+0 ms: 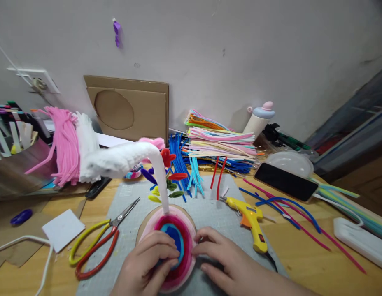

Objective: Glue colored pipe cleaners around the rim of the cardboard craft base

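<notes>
Left hand (146,261) is bunching over blue centre (173,233), pinch unclear; right hand (228,257), thumb apart, is steadying disc (190,230); keep it flat.

Disc (174,233) fuzzy, matt; glue gun (252,221) smooth plastic; tabletop (302,263) wood.

A wall socket (48,81) holding a plug (39,84), upper left; a cream bottle (255,124) with a blue-and-pink lid (263,112), right of upper centre; a black-screened smartphone (285,181), middle right; a white oblong device (362,242), lower right.
</notes>
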### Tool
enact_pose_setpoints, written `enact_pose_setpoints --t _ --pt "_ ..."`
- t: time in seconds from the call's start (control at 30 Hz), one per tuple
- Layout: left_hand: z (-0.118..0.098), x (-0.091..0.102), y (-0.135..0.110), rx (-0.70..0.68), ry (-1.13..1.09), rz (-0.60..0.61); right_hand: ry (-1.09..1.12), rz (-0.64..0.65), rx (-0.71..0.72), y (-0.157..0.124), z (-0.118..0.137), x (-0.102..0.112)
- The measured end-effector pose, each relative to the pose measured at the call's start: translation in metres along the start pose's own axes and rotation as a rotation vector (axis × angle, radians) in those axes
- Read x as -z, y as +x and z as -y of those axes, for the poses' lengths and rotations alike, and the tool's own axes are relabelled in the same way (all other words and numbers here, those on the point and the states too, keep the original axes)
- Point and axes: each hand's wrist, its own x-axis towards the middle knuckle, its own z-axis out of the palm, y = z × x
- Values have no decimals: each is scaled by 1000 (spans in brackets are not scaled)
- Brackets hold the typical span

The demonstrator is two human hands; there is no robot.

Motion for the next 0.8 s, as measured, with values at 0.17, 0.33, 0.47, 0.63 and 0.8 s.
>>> enact_pose_setpoints --t 0.17,0.33,0.47,0.63,0.8 --pt "-3 -2 -1 2 -32 0 -48 -29 17 -1 4 0" --pt "-2 -4 -4 2 -19 -9 -10 -191 96 -18 35 21" --pt "-6 0 -4 -4 -8 13 -19 -273 15 -7 38 74" --pt "-14 4 -8 41 18 -69 -606 -547 -383 60 -31 157" --pt "-10 1 -10 15 61 -74 -728 -450 -533 107 -104 190"
